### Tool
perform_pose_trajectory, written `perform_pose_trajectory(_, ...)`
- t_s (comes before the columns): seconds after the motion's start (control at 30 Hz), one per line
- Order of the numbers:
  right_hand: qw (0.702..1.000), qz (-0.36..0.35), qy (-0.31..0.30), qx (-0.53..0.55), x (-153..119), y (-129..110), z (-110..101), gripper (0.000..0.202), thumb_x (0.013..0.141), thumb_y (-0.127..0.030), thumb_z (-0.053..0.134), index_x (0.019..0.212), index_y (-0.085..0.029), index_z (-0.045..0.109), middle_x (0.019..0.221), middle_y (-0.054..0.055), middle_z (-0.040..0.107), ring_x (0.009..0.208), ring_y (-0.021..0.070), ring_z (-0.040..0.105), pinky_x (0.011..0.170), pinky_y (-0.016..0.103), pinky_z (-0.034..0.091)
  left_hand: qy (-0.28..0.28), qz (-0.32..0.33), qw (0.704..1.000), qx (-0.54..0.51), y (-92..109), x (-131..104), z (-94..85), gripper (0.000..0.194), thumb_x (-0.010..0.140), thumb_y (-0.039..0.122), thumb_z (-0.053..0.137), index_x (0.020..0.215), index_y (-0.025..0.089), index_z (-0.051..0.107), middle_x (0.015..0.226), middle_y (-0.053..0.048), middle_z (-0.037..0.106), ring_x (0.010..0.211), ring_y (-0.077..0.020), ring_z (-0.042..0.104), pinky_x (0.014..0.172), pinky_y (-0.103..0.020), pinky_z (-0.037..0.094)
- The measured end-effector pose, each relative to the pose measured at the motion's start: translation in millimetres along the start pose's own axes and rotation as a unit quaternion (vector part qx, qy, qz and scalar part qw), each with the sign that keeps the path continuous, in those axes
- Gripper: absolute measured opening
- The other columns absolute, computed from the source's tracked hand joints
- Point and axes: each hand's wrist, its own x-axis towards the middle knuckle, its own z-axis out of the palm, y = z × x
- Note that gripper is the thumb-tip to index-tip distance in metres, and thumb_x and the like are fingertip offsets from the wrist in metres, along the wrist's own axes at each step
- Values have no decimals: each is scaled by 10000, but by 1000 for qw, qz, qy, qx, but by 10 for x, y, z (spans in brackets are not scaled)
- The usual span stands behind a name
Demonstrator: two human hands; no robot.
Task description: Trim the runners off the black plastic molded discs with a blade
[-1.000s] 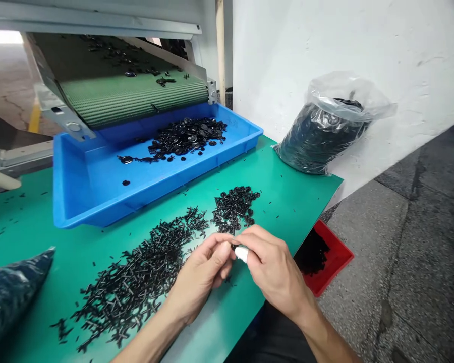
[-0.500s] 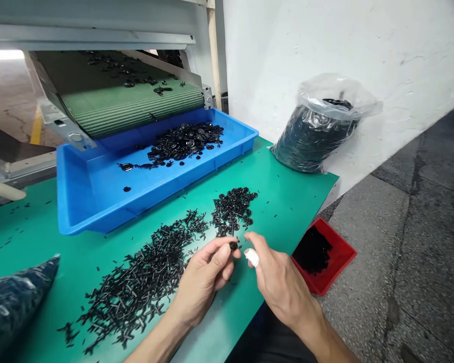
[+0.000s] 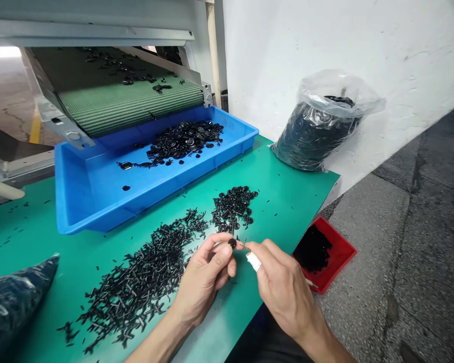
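Between the thumb and fingers of my left hand [image 3: 208, 272] is a small round black part [image 3: 232, 243]. Just right of it, my right hand [image 3: 282, 282] is closed, with white tape round its thumb and a thin piece near the fingertips too small to make out. Under and behind my left hand a long pile of thin black pieces [image 3: 144, 275] lies on the green table [image 3: 287, 186]. Beyond both hands sits a smaller pile of round black parts [image 3: 232, 206].
A blue tray [image 3: 136, 204] holding black parts stands below a green conveyor belt [image 3: 136, 101]. One filled clear bag [image 3: 312, 136] leans on the wall; another bag [image 3: 15, 297] lies at left. A red bin [image 3: 335, 259] is beyond the table's right edge.
My right hand's fingertips have come close to my left hand's fingers, and its index finger is now nearer the black part. The view has shifted slightly.
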Motion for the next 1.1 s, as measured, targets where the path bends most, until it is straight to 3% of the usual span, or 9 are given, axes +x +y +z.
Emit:
perform_pose_trajectory(0.2,999,-6,22,-41,-51,-72,28,312,881,-35,355,962,-192,612,781,34,578,701,194,557,634,307,375,0,1,1000,-11,-15,-17,37,228,867,330,690,1003,207,554,786,-18,667,462,-26,314,386,-119,188)
perform_pose_trajectory(0.3,999,1,15,-29,-63,-98,67,331,883,-29,344,1003,-195,604,818,38,598,729,203,579,653,312,400,6,5,1000,-25,-26,-38,62,216,853,305,708,975,222,550,789,1,654,476,-31,376,390,-113,207)
perform_pose_trajectory(0.47,999,13,16,-38,-70,-133,124,321,911,-54,352,1068,-182,601,837,44,606,738,207,607,649,312,422,30,7,999,-37,-44,-63,109,258,823,282,741,1041,248,606,997,-9,653,518,-18,470,427,-119,287)
perform_pose_trajectory(0.7,997,11,21,-71,-84,-180,144,297,942,-86,357,1065,-180,610,796,36,582,702,197,592,620,307,407,47,34,998,-7,-96,-78,130,216,800,298,763,980,212,680,841,-2,647,532,-33,497,454,-125,326)
perform_pose_trajectory(0.8,996,10,20,-88,-79,-186,155,298,951,-90,369,1138,-168,587,826,44,597,731,201,602,646,312,427,49,58,997,12,-117,-91,134,229,792,300,771,984,206,690,738,10,623,537,-46,510,460,-124,336)
perform_pose_trajectory(0.87,995,11,27,-100,-73,-193,169,306,951,-87,383,1186,-160,564,844,49,600,751,204,605,655,312,434,50,68,996,21,-126,-92,133,252,779,301,781,996,206,694,780,-3,642,547,-51,526,458,-128,342)
perform_pose_trajectory(1.1,996,7,7,-90,-85,-249,211,209,928,-62,429,999,-179,587,817,39,585,722,192,591,635,313,425,87,72,994,-9,-134,-62,123,206,744,285,807,908,197,721,700,-3,666,571,-77,563,517,-152,436)
